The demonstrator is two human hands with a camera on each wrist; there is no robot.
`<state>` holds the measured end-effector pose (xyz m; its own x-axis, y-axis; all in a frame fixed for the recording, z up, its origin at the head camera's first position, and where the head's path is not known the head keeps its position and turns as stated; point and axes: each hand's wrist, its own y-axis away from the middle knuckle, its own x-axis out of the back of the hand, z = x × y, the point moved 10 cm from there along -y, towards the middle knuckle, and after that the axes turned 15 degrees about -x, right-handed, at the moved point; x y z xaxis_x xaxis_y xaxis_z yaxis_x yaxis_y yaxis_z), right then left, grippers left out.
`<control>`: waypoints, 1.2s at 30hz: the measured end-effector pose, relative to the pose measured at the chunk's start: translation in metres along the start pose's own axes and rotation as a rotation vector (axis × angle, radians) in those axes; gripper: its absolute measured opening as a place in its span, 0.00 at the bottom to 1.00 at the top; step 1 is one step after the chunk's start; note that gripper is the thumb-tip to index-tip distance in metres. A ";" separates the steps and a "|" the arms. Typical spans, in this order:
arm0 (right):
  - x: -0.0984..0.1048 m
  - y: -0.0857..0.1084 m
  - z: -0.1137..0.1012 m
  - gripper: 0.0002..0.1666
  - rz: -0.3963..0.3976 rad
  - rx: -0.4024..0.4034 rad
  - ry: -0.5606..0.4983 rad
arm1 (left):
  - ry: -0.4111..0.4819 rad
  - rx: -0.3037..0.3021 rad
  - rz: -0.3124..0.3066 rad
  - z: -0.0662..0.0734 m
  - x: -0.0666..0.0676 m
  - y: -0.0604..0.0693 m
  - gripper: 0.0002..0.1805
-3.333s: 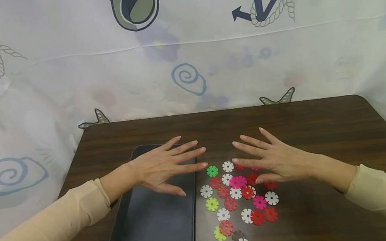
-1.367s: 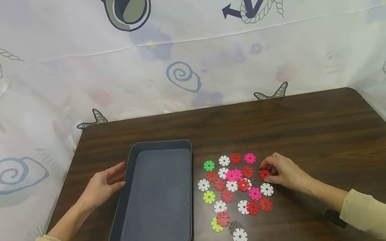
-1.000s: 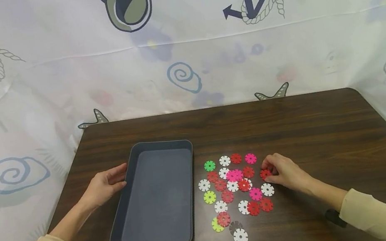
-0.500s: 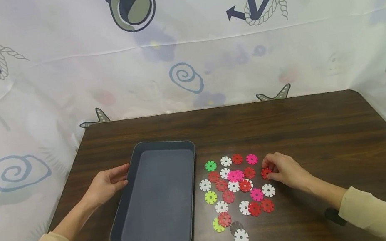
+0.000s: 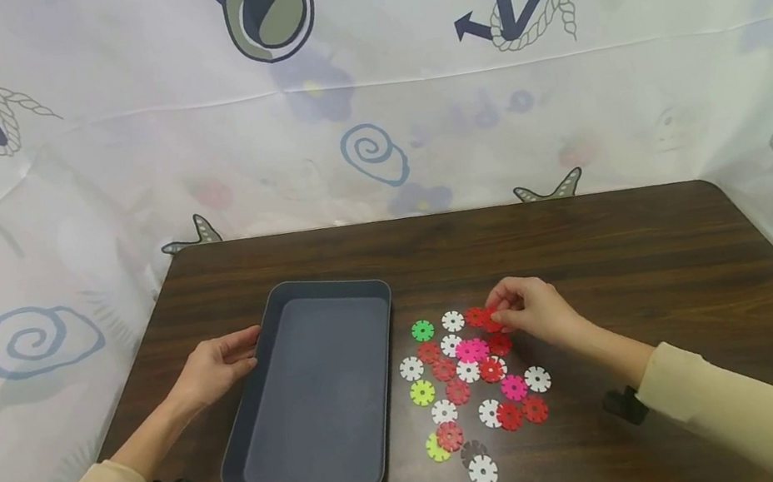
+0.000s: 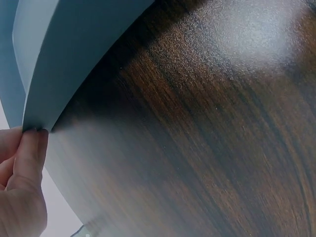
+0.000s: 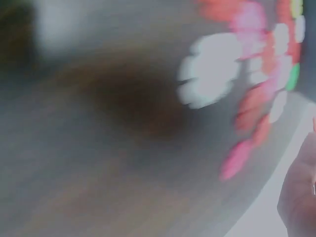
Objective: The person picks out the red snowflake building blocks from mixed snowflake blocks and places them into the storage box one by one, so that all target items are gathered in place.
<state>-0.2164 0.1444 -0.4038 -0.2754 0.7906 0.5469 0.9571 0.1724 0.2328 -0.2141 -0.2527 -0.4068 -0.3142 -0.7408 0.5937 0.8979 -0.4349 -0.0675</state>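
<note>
Right grip [image 5: 537, 310] pinches a red disc [image 5: 493, 320] at the far edge of the scattered discs [image 5: 458, 392]; left grip [image 5: 211, 376], fingers straight, touches the outside of the tray [image 5: 310, 405]. Work looks barely begun: one disc in hand, the others on the counter [image 5: 630, 244] beside the tray.

2 arms [image 5: 745, 395] extend forward, left fingers [image 5: 237, 340] straight, right fingers [image 5: 505, 289] curled, pinching.

Tray [image 5: 308, 397] on the table [image 5: 624, 254], left of the scattered discs [image 5: 453, 396]
</note>
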 end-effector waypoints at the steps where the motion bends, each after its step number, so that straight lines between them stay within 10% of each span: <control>1: -0.005 -0.004 -0.008 0.08 -0.008 -0.005 -0.027 | 0.003 0.004 0.003 -0.001 0.000 0.000 0.27; 18: -0.122 -0.081 -0.112 0.09 -0.130 -0.229 -0.515 | -0.049 0.025 0.033 -0.004 0.004 -0.002 0.26; 36: -0.193 -0.111 -0.137 0.06 -0.007 -0.324 -0.443 | -0.037 0.035 0.041 -0.002 0.003 0.001 0.25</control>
<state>-0.2815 -0.1080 -0.4249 -0.1508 0.9738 0.1701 0.8593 0.0441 0.5096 -0.2150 -0.2557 -0.4067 -0.2654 -0.7378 0.6207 0.9204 -0.3856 -0.0648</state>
